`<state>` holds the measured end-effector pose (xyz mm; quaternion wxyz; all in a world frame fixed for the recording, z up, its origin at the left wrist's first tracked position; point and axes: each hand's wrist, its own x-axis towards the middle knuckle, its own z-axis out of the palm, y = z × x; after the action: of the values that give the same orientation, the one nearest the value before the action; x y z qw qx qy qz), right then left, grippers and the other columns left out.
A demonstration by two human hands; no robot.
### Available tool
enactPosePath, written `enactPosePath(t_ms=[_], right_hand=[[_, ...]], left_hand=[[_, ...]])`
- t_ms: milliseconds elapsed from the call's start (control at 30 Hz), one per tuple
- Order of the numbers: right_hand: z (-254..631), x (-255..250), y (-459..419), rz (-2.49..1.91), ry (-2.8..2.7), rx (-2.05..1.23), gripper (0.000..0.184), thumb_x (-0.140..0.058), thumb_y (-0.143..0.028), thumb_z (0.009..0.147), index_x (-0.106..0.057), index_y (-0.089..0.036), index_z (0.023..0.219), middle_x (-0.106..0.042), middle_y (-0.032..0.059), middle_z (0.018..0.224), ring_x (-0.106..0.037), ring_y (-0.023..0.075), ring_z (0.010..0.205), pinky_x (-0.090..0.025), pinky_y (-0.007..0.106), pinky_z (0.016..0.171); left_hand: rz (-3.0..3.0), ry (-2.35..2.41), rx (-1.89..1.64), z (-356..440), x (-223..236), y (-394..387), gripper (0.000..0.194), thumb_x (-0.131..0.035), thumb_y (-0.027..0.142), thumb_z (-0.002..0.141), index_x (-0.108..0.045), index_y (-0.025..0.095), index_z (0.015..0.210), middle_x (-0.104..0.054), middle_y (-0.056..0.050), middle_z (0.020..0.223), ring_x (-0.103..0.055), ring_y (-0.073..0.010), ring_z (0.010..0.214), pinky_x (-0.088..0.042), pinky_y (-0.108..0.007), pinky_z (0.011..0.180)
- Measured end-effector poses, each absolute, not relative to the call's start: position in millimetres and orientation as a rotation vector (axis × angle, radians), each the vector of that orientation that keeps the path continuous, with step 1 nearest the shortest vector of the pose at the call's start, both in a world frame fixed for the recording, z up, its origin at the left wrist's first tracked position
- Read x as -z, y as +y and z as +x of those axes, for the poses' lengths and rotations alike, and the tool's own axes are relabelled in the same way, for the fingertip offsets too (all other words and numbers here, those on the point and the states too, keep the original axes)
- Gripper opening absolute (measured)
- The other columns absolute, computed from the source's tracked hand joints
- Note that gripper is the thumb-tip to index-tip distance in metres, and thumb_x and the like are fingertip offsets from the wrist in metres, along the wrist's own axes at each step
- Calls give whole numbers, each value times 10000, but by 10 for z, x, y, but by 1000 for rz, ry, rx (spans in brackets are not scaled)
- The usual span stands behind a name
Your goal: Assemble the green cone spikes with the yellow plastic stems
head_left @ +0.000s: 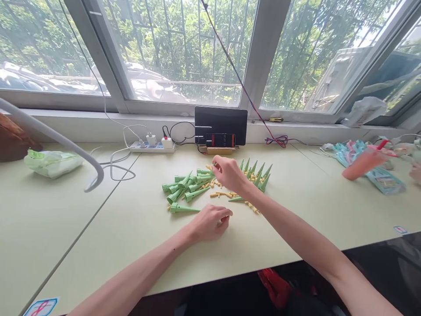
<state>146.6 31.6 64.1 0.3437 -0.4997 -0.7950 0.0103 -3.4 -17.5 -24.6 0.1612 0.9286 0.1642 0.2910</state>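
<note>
Several green cone-shaped plastic pieces lie in a heap (186,186) on the pale table (131,228), and more green cones (259,173) stand upright to the right. Small yellow pieces (226,194) are scattered between them. My right hand (228,173) reaches over the yellow pieces, fingers pinched together near the top of the heap; what they hold is too small to make out. My left hand (210,221) rests on the table in front of the heap, fingers curled inward; what is inside them is hidden.
A black panel (220,125) with a phone (220,140) on a stand sits at the window sill, a power strip (153,146) with cables to its left. A white bag (52,162) lies far left, colourful packets (368,164) far right. A curved white tube (66,145) crosses the left.
</note>
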Motion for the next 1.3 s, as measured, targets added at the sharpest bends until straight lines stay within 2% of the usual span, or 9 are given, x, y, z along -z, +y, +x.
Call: enactPosePath(t_ms=[167,233,433,767,1067,1300], right_hand=[[1364,-736,679,-1563,-2160,29,183,-421,-56,936,-538,-147,828,-553,51,732,-474,132,595,-310,238,567],[1341,-715,799,-1705,-2213,26,211,-416,4,891,-543,-145,812,-539,55,735,-446,128,564,-291,246,534],[1332,-633,941,-1763,-2277,-28,268,-446,106,766,-528,-146,722,-496,44,722,-399,107,507,-256,249,488],[1407,-650,923,-1796,-2304,-96,258,-452,95,763,-524,-150,725,-453,31,745,-397,102,520,-254,234,480],[1404,-751,807,-1824,-2293,-202,249,-464,88,753,-509,-152,706,-432,20,735,-464,100,511,-302,229,475],[1421,-749,831,-1858,-2237,-205,191,-529,39,765,-539,-148,727,-496,62,791,-492,120,525,-349,242,474]], left_hand=[[2676,476,-792,-30,245,-168,247,-451,79,823,-671,157,901,-582,8,627,-420,-86,475,-339,-235,520],[2679,471,-790,-27,241,-162,245,-452,79,821,-670,155,906,-583,8,630,-423,-88,477,-340,-237,515],[2716,494,-778,-23,255,-156,244,-457,80,815,-667,158,913,-596,4,647,-455,-98,487,-336,-254,510],[2756,514,-755,-14,264,-161,250,-441,81,823,-664,161,901,-619,-17,671,-504,-108,509,-342,-249,522],[2757,514,-737,-7,252,-162,238,-441,75,823,-654,161,886,-611,-13,665,-502,-111,523,-340,-250,527],[2763,526,-740,-8,242,-169,241,-431,77,833,-654,159,871,-603,-13,656,-505,-113,534,-335,-249,534]])
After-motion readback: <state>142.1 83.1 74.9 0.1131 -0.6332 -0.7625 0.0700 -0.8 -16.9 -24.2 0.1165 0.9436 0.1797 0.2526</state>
